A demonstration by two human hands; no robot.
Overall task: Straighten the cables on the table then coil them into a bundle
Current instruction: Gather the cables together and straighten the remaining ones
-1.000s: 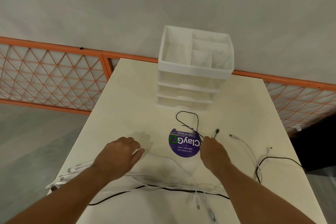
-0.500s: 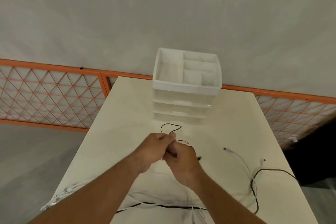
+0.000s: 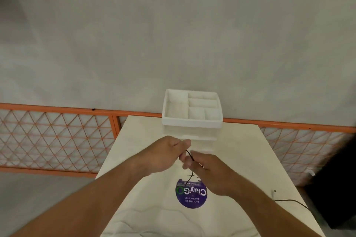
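Note:
Both hands are raised above the cream table (image 3: pixel 240 152), close together. My left hand (image 3: pixel 163 155) pinches a thin black cable (image 3: pixel 189 155) between thumb and fingers. My right hand (image 3: pixel 211 172) grips the same cable just below and to the right. The cable hangs down from the hands toward a round purple sticker (image 3: pixel 191 194). A second black cable (image 3: pixel 289 200) lies at the table's right edge. White cables (image 3: pixel 173 212) lie faintly across the near part of the table.
A white drawer organizer (image 3: pixel 192 123) with an open divided top stands at the far edge of the table. Behind it runs an orange mesh fence (image 3: pixel 57 136) and a grey wall. A dark object (image 3: pixel 339 188) sits off the table's right side.
The view has tilted up. Both hands came together on the black cable, lifted it off the table, and are now drawing slightly apart along it.

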